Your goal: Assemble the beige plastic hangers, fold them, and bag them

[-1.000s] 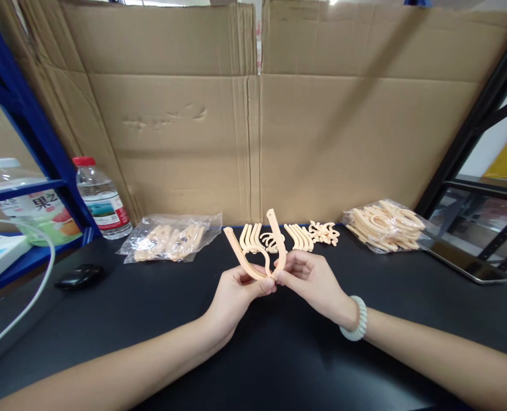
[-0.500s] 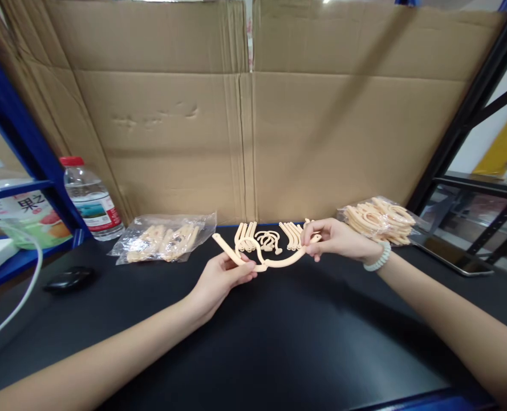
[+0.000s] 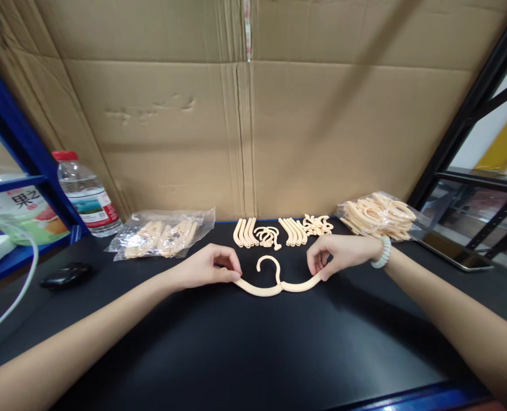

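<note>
A beige plastic clothes hanger [image 3: 259, 290] with a curved hook is held low over the black tabletop, its hook pointing away from me. My left hand [image 3: 208, 266] pinches the end of its left arm between thumb and fingers. The tip of the right arm is in the closed fingers of my right hand [image 3: 336, 257], which has a pale band at the wrist. Beyond the hanger lie two rows of loose hanger arms [image 3: 293, 232], a few loose hooks [image 3: 268, 235] and a heap of small beige pieces [image 3: 317, 224].
Clear bags of beige parts lie at the left [image 3: 163, 234] and right [image 3: 377, 215]. A black mouse [image 3: 66, 275], a red-capped water bottle [image 3: 86, 197] and a white cable [image 3: 33, 274] are at the left. A phone [image 3: 454, 251] lies at the right. A cardboard wall [image 3: 171, 137] closes the back.
The hanger has come down and nearer to me, with its arms now spread evenly. My left hand has shifted from near the middle joint to the left arm's end.
</note>
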